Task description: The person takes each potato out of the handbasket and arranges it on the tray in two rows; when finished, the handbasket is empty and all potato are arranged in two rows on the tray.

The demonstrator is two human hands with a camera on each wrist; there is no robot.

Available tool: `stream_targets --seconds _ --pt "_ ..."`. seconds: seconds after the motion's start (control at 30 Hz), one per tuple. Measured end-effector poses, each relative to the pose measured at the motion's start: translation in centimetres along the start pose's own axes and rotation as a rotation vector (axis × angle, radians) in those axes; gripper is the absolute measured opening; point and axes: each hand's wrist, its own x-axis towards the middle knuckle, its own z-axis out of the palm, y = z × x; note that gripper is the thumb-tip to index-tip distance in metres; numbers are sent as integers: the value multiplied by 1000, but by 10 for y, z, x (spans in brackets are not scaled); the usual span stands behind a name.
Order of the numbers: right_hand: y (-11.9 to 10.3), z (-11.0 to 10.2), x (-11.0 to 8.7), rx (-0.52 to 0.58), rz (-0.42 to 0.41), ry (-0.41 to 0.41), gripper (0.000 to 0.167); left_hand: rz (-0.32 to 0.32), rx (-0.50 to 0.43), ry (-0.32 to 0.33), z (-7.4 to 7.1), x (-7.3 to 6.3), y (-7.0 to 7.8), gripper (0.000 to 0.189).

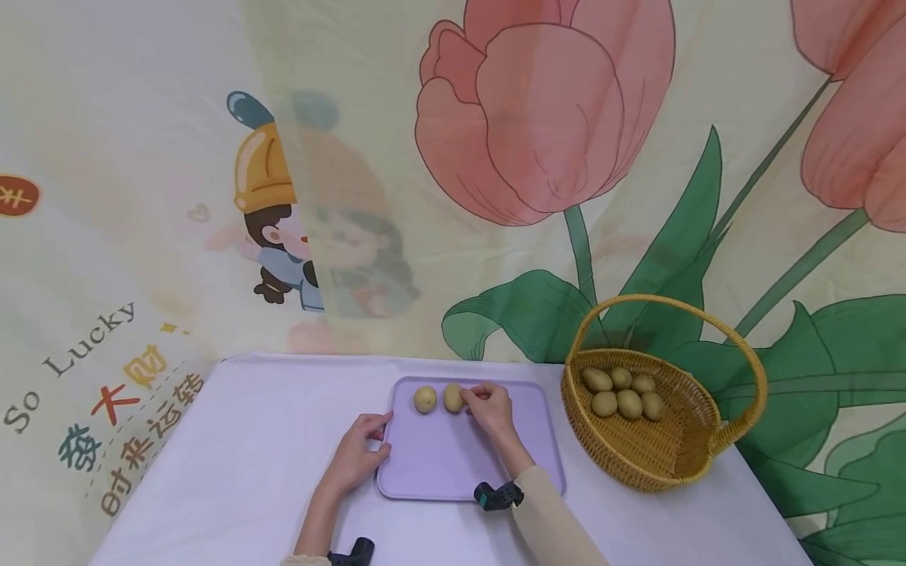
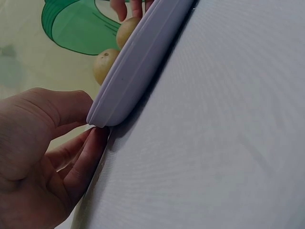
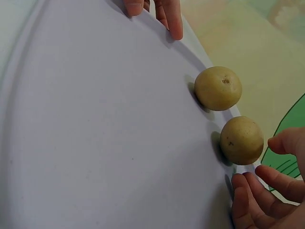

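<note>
A light purple tray (image 1: pixel 453 464) lies on the table, and my left hand (image 1: pixel 359 454) pinches its left rim. In the left wrist view that hand (image 2: pixel 43 138) has digits above and below the tray edge (image 2: pixel 138 71). Two small potatoes rest along the tray's far side: a left potato (image 1: pixel 425 399) and a right potato (image 1: pixel 453 398). Beside the right one is my right hand (image 1: pixel 491 407). In the right wrist view its thumb and fingers (image 3: pixel 281 183) are spread near the right potato (image 3: pixel 241 140), with a small gap visible.
A wicker basket (image 1: pixel 679 448) with a tall arched handle stands right of the tray, holding several potatoes (image 1: pixel 628 402). White cloth (image 1: pixel 233 456) covers the table. A printed curtain with tulips (image 1: pixel 552 118) hangs behind it.
</note>
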Motion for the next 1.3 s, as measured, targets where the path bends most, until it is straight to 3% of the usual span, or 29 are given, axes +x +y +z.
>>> stream_targets --seconds 0.17,0.33,0.57,0.77,1.03,1.3 --pt "-1 -6 0 -13 3 5 20 5 -8 -2 1 1 -2 52" --pt "-7 -19 2 -109 -93 12 19 17 -2 18 -1 2 -1 51" --pt "-17 -54 6 -214 -221 -34 17 1 3 16 0 3 -1 51" --pt "-35 -93 5 -244 -251 -76 18 -11 4 7 0 2 0 51" --pt "-52 -141 4 -209 -206 -81 26 -7 -6 17 -2 2 -1 51" --pt "-39 -184 4 -151 -75 -20 34 16 -10 13 -1 2 -1 51"
